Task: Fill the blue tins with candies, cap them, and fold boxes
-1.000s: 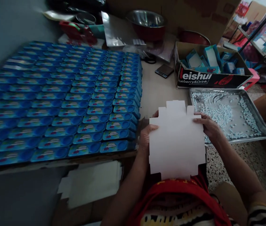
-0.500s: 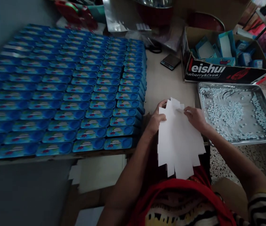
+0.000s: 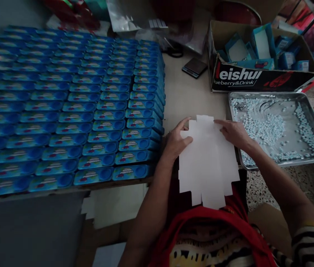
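Observation:
A flat white carton blank (image 3: 207,163) with cut flaps lies tilted over my lap and the table's front edge, plain side up. My left hand (image 3: 177,141) grips its upper left edge, thumb on top and the other fingers partly hidden behind. At the upper right, my right hand (image 3: 234,131) has its index finger stretched along the corner of the top flap, the other fingers curled at the blank's edge. Just right of that hand is a metal tray (image 3: 290,162) holding many small pale-blue and white pieces (image 3: 273,128), like coated candies.
Rows of blue printed packs (image 3: 134,172) cover the left of the table (image 3: 177,92). Behind are a small dark scale (image 3: 195,68), scissors (image 3: 175,52) and a cardboard box (image 3: 236,79) of blue cartons. More pale sheets (image 3: 118,207) lie below the table edge.
My right hand has gone from pinching a raised flap near the blank's top to an outstretched index finger at the corner. The flap now lies flatter. The view has shifted slightly.

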Motion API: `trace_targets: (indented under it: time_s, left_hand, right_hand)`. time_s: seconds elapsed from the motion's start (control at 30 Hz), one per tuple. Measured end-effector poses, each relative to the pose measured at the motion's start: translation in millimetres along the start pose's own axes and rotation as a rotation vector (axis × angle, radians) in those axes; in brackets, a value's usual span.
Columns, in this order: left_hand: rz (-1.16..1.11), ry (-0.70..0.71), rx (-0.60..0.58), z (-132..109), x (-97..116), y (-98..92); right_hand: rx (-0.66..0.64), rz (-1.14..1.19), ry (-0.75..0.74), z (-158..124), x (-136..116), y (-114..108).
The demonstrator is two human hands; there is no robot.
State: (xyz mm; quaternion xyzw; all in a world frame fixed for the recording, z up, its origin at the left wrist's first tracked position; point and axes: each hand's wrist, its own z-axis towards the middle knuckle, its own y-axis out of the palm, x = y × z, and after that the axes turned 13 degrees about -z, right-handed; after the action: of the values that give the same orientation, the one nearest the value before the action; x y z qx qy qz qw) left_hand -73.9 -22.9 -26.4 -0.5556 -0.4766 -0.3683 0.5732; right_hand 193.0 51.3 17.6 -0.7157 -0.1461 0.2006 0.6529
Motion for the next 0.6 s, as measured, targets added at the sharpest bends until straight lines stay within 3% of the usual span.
trace_targets:
  time_s: [0.17,0.33,0.47,0.6]
  left_hand:
    - [-0.066,0.114,-0.015,7,-1,3.2]
    - [0.074,0.241,0.046,-3,-2,7.1]
    - [-0.018,0.154,0.061,-4,-6,8.4]
    - [-0.307,0.054,0.109,0,-5,0.8]
  right_hand:
    - [0.035,0.072,-0.024,-15,1,3]
    - [0.156,0.04,0.004,-29,-12,14]
    - [0.247,-0.025,0.023,-33,-20,7]
    - [0.238,0.224,-0.101,-42,-17,-23]
